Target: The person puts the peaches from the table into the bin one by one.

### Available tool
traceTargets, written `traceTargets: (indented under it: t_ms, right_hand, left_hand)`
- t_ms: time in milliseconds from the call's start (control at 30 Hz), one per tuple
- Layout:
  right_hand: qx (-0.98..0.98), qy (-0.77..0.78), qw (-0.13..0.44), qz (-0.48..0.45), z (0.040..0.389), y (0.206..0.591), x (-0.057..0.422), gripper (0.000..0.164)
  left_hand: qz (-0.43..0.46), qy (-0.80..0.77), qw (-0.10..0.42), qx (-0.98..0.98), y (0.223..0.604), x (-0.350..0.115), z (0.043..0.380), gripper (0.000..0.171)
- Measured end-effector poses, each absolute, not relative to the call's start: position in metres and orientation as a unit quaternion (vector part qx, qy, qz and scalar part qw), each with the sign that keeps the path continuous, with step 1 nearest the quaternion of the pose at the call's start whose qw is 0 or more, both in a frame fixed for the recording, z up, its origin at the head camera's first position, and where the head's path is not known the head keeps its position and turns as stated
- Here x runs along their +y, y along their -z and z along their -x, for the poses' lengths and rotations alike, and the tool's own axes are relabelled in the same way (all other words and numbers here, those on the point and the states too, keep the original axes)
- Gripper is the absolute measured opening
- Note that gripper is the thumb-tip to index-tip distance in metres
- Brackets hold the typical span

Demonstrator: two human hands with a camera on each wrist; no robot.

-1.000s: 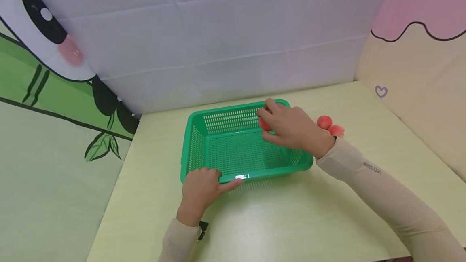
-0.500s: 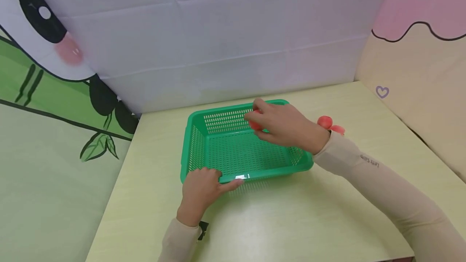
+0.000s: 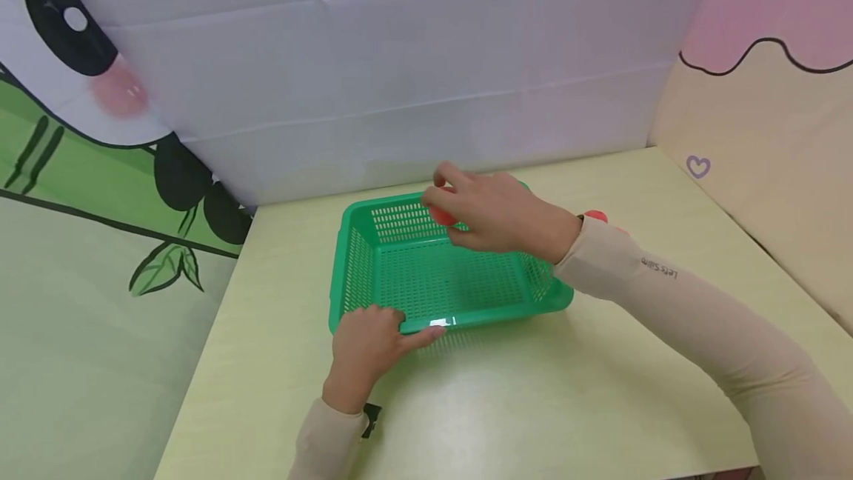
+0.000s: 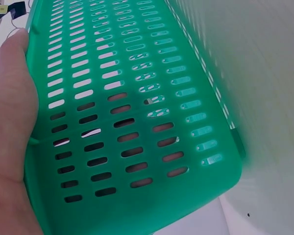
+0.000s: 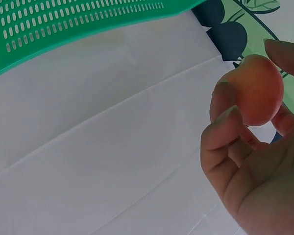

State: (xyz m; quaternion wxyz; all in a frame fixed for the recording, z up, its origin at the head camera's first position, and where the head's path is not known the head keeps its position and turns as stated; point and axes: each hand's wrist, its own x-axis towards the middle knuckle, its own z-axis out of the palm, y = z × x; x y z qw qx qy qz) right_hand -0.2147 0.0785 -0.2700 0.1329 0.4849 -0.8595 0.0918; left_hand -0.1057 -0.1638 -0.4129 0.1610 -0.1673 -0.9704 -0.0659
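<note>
A green slotted plastic basket [image 3: 513, 312] sits on the table, and its inside floor shows bare in the head view. My left hand [image 3: 366, 350] grips its near-left rim, fingers over the edge and thumb along the outer side. In the left wrist view the basket's slotted wall [image 4: 206, 183] fills most of the picture beside that hand. Above the basket's back right part, my right hand [image 3: 496, 212] pinches a small red-orange peach [image 5: 257, 93] between fingers and thumb. In the head view the fingers cover part of the peach [image 3: 440, 210].
Red fruits [image 3: 595, 216] lie on the table right of the basket, mostly hidden behind the right sleeve [image 3: 620, 261]. A pale yellow table [image 3: 533, 391] bears everything. A white cloth wall [image 3: 413, 58] stands behind it, with printed cloths at both sides.
My right hand has moved left and slightly up over the basket, carrying the peach. The right sleeve now hides more of the fruits on the table. The left hand stays on the rim.
</note>
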Motion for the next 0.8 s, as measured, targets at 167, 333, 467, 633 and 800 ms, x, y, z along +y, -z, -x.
traceTargets:
  t_ms: [167, 333, 467, 633, 800]
  right_hand:
    - [-0.866, -0.086, 0.108, -0.481, 0.219, 0.272, 0.077, 0.024]
    - [-0.874, -0.084, 0.081, -0.471, 0.225, 0.278, 0.076, 0.022]
    - [-0.872, -0.089, 0.075, -0.475, 0.23, 0.284, 0.074, 0.02]
    - [-0.87, -0.086, 0.068, -0.48, 0.236, 0.288, 0.07, 0.024]
    - [-0.869, -0.094, 0.056, -0.483, 0.238, 0.29, 0.067, 0.022]
  left_hand:
    - [0.176, 0.066, 0.169, -0.968, 0.415, -0.164, 0.107, 0.08]
    - [0.169, 0.066, 0.17, -0.969, 0.416, -0.163, 0.106, 0.082]
    - [0.164, 0.066, 0.172, -0.969, 0.417, -0.162, 0.106, 0.083]
    - [0.167, 0.071, 0.17, -0.969, 0.418, -0.162, 0.106, 0.082]
    - [0.16, 0.079, 0.151, -0.972, 0.418, -0.167, 0.106, 0.082]
